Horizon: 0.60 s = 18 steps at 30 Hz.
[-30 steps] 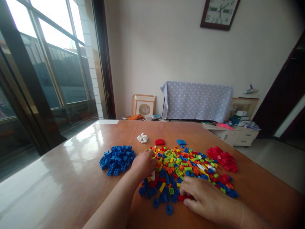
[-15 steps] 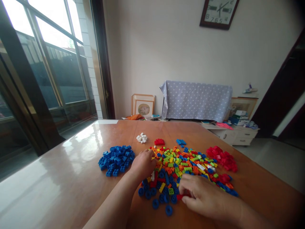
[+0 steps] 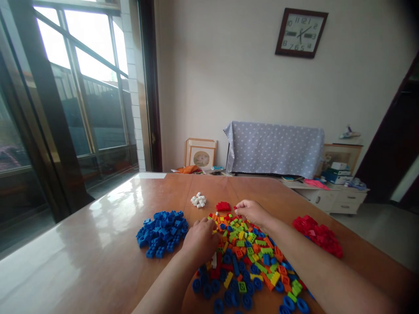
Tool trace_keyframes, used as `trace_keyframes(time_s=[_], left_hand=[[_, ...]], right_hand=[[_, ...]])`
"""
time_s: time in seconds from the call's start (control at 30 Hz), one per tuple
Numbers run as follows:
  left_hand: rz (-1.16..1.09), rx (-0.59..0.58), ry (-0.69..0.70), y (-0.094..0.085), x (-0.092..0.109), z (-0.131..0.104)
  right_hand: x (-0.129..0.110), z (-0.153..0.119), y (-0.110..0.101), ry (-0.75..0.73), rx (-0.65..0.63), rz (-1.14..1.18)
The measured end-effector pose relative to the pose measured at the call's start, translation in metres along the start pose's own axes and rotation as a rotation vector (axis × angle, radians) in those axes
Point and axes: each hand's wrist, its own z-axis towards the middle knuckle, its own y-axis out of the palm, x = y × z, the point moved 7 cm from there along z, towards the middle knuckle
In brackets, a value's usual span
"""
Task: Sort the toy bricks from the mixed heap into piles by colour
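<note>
My right hand (image 3: 251,210) reaches to the far side of the mixed heap of toy building bricks (image 3: 240,237). Its fingertips pinch a small red brick (image 3: 235,208), just right of a small group of red bricks (image 3: 223,206). At the heap's left edge is my left hand (image 3: 202,237), its fingers curled inward; whatever they hold is hidden. Left of that hand lies a pile of blue bricks (image 3: 163,233). Blue wheels (image 3: 235,298) are scattered at the near side of the heap.
White bricks (image 3: 198,199) form a small cluster farther back. A larger red pile (image 3: 318,234) lies on the right of the brown table (image 3: 98,257). Beyond the table are a cloth-covered object (image 3: 275,148) and a white cabinet (image 3: 340,198).
My right hand has moved from the near side of the heap up to the small red group, holding a red brick. My left hand stays at the heap's left edge. The view has tilted up.
</note>
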Motion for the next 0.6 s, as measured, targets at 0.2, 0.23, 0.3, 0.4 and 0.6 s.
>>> trace_keyframes(time_s=[0.2,0.23,0.3,0.4,0.6], left_hand=[[0.009,-0.032,-0.025,-0.004,0.001,-0.002],[0.011,-0.034,-0.030,-0.005,0.001,-0.002],[0.018,-0.036,-0.038,-0.005,0.002,-0.003],[0.032,-0.038,-0.041,-0.005,0.001,-0.003],[0.040,-0.018,-0.043,-0.005,-0.001,-0.003]], right_hand=[[0.024,0.061,0.015,0.192,0.028,-0.090],[0.028,0.068,0.017,0.220,0.022,-0.105],[0.035,0.079,0.022,0.266,0.011,-0.128],[0.041,0.090,0.026,0.303,0.004,-0.144],[0.046,0.102,0.031,0.314,-0.038,-0.147]])
